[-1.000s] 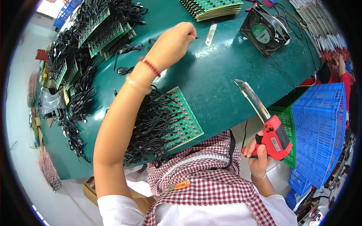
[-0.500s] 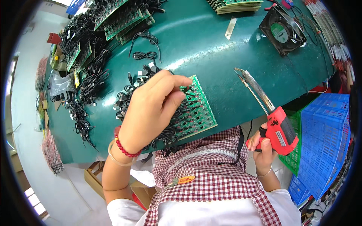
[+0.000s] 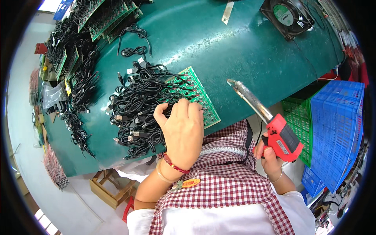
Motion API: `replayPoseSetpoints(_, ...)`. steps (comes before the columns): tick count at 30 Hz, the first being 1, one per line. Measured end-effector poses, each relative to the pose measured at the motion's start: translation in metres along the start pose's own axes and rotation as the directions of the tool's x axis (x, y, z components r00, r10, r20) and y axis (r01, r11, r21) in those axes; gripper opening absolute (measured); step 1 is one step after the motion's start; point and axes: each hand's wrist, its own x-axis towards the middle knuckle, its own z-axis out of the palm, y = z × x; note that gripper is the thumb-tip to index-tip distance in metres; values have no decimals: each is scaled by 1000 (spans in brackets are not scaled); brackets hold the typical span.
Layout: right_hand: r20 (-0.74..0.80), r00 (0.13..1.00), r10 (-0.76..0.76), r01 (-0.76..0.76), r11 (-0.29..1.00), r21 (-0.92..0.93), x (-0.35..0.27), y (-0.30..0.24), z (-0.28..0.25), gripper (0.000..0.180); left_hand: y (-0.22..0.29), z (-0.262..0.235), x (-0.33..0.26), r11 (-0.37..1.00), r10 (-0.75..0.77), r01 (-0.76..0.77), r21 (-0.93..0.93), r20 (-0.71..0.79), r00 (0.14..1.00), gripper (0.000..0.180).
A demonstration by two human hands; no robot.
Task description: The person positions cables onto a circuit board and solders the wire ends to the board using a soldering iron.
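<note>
A green circuit board [image 3: 209, 105] lies on the table near its front edge, with rows of small parts and black leads attached. Black cables [image 3: 137, 92] with USB plugs spread in a bundle from the board's left side. Over the board's near left part, my left hand [image 3: 183, 127] rests palm down, fingers bent and thumb apart; its fingertips touch the board or cables, partly hidden. Wrapped round the handle of a red soldering gun [image 3: 284, 139] is my right hand [image 3: 270, 159]. The gun's metal tip [image 3: 231, 82] points up and left, in the air right of the board.
More boards [image 3: 113, 19] and tangled cables [image 3: 80, 70] are heaped at the far left. Loose cables [image 3: 134, 51] lie beyond the bundle. A metal strip [image 3: 227, 11] and a black fan [image 3: 288, 17] sit at the back. Blue [image 3: 337, 121] and green [image 3: 297, 117] baskets stand right of the table [image 3: 235, 51].
My left hand has come down and nearer me, from above the cables to the board's near part; its thumb and finger have spread. The soldering gun's tip has swung left, toward the board.
</note>
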Motion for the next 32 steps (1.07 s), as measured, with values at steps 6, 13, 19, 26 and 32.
replayPoseSetpoints(6, 99, 983, 154, -154, 988, -6, -14, 11, -13, 24, -1, 6, 2, 998, -58, 58, 14, -35, 998, 7)
replayPoseSetpoints(13, 69, 974, 218, -205, 966, -159, -10, 11, -12, 18, -4, 6, 4, 998, -56, 55, 25, 11, 998, 10)
replayPoseSetpoints(19, 117, 956, 270, -230, 933, -278, -11, 12, -16, 20, -4, 7, 4, 999, -48, 48, 0, -13, 999, 11)
replayPoseSetpoints(26, 136, 957, 255, -183, 899, -397, -13, 15, -19, 17, -3, 10, 3, 998, -58, 58, 1, -19, 998, 11)
replayPoseSetpoints(32, 87, 969, 232, -200, 939, -279, -19, 14, -20, 21, -4, 10, 3, 999, -49, 49, 3, -24, 999, 11)
